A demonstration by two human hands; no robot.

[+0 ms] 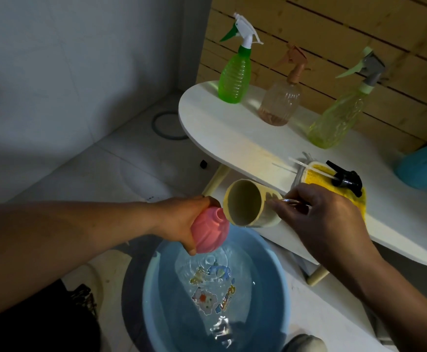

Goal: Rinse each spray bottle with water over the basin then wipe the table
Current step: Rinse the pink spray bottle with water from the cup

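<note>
My left hand wraps the small round pink plastic bottle over the blue plastic basin; my right hand tips the cream plastic cup at its mouth. Light, wet, probably slippery, so I'd grip its ribbed belly

Place: you're in a home washing corner.
Evidence: tiled floor, blue basin, low white table, wooden slat wall.

Left hand grip curled, forearm extended rightward; right hand grip pinching, fingers bent.
</note>
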